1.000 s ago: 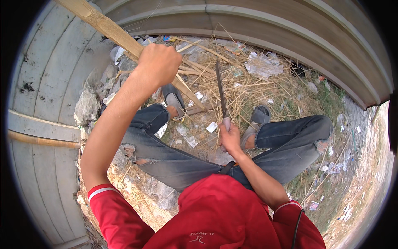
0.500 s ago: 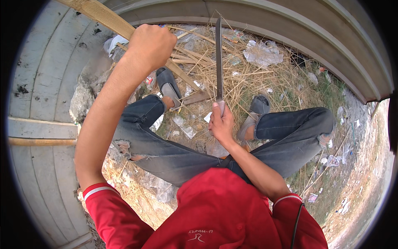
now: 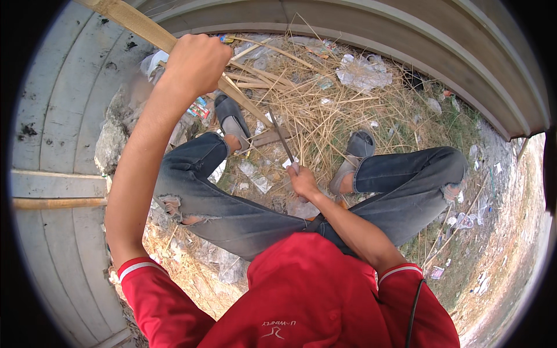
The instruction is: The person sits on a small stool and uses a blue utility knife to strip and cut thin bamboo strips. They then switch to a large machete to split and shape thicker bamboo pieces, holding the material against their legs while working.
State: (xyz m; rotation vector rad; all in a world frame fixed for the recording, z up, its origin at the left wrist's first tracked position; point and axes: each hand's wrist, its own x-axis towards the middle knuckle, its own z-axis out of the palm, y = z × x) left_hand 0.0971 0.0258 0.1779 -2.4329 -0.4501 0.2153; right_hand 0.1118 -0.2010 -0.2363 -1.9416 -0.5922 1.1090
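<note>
My left hand [image 3: 199, 65] is wrapped round a long pale split-bamboo strip [image 3: 136, 24]. The strip slants from the upper left down to the right, its lower end close to the ground between my feet. In my right hand [image 3: 303, 183] is the handle of a long dark-bladed machete [image 3: 282, 138]. The blade points away and leftward, its tip beside the strip's lower end; whether they touch I cannot tell. Under the strip's lower end lies a brownish piece of wood [image 3: 271, 137].
Loose bamboo strips [image 3: 261, 75] and dry straw [image 3: 319, 110] cover the ground, along with plastic scraps [image 3: 364, 74]. A metal wall [image 3: 348, 23] curves along the far side, and a grey panel wall [image 3: 58, 116] stands at left. Rubble [image 3: 111, 139] sits beside my left arm.
The machete has swung down from upright, its tip now low and leftward by the strip's lower end. My left hand and the strip have shifted slightly left.
</note>
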